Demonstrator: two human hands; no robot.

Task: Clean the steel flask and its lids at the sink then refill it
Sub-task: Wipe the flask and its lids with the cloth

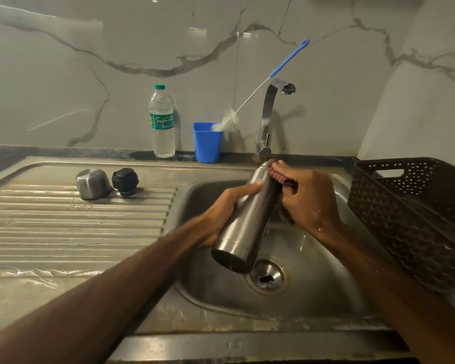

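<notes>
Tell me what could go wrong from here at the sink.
The wet steel flask, tilted over the sink, is gripped by the left hand alone while the right hand presses a scrub pad on it; it might slip and drop. The steel cap and black stopper sit loose on the drainboard; an elbow could knock them.

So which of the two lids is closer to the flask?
The black lid. It sits on the ridged draining board beside the shiny steel lid, on the side nearer the flask held over the sink.
</notes>
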